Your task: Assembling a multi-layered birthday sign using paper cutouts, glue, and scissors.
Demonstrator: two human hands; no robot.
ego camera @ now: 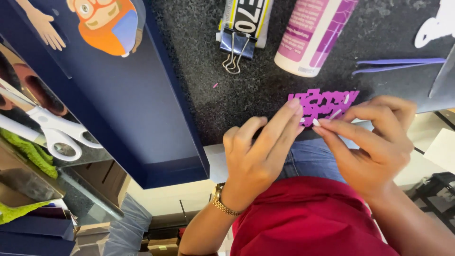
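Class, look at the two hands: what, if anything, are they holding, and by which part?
Both the left hand and right hand pinch the purple paper cut-out with their fingertips, along its near edge and lower corners.

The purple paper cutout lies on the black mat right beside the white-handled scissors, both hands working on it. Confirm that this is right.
Not right. The head view shows the purple paper cutout beside the glue bottle; the white-handled scissors lie far off, beyond the blue box. The left hand and right hand do work on it, on the black mat.
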